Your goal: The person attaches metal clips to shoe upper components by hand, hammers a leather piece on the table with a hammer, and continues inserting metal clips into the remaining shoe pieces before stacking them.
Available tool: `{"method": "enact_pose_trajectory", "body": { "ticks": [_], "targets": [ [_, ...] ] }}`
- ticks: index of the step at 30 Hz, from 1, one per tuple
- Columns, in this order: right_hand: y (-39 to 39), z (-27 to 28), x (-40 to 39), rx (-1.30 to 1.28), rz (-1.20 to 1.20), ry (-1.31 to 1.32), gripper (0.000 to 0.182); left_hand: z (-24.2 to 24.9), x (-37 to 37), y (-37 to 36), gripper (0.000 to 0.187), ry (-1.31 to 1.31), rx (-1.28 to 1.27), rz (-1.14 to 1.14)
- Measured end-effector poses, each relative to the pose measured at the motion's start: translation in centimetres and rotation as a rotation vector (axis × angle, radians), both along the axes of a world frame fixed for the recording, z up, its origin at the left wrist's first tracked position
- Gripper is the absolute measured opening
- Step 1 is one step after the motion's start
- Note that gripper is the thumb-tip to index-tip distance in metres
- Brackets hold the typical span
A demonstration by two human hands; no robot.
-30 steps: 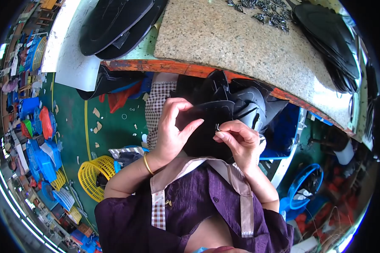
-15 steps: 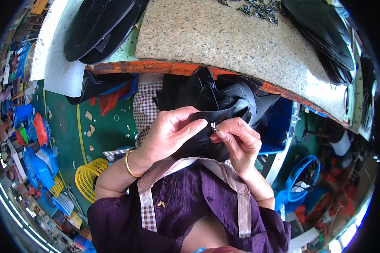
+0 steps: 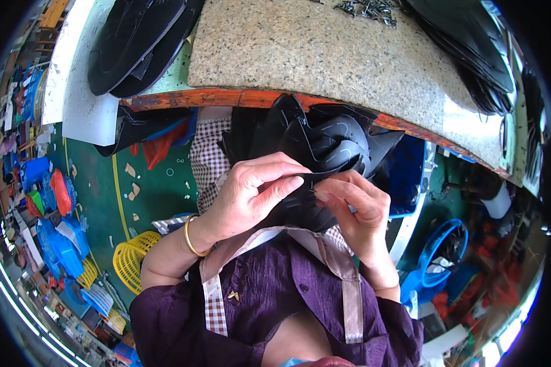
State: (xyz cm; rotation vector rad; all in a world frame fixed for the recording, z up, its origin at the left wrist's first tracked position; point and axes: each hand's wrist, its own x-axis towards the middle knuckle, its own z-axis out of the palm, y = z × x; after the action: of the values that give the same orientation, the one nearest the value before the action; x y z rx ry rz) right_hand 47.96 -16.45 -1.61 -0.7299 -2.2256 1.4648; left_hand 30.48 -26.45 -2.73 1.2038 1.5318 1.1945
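My left hand [image 3: 254,189] pinches the edge of a black flexible cut piece [image 3: 312,177], held over my lap with the thumb on the near side. Close beside it, my right hand [image 3: 356,202] has thumb and index finger pressed together at the same edge. Anything tiny between those right fingertips is too small to make out. Behind both hands, more black cut pieces [image 3: 333,144] with thin pale marked lines lie heaped and curled on my lap, below the table edge.
The speckled stone tabletop [image 3: 324,55] has a red-orange front edge. Black shapes are stacked on it at the left [image 3: 138,43] and right [image 3: 465,49], with black scraps [image 3: 370,11] at the back. A yellow basket [image 3: 131,257] and a blue basket [image 3: 442,254] stand on either side.
The small white bits at my right fingertips no longer show. My right hand has shifted slightly right, and the black piece's edge is now seen thinner between the hands.
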Motion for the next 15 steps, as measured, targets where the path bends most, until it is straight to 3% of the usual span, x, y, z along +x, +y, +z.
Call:
{"method": "enact_pose_trajectory", "body": {
  "ticks": [5,8,11,15],
  "targets": [
    [0.0,-0.3,0.2,-0.126,-0.031,0.026,0.015,-0.2,0.0,0.2,0.013,-0.008,0.046,-0.034],
    [-1.1,-0.9,0.0,-0.591,-0.251,0.185,0.014,-0.1,0.4,0.2,0.012,-0.01,0.042,0.026],
    [-1.1,-1.5,0.0,-0.2,-0.117,0.191,0.013,0.0,0.9,0.0,0.013,-0.129,-0.094,0.115],
    [-1.4,-1.3,0.1,-0.119,-0.14,0.207,0.009,0.4,1.2,-0.2,0.018,-0.282,-0.241,0.164]
  ]
}}
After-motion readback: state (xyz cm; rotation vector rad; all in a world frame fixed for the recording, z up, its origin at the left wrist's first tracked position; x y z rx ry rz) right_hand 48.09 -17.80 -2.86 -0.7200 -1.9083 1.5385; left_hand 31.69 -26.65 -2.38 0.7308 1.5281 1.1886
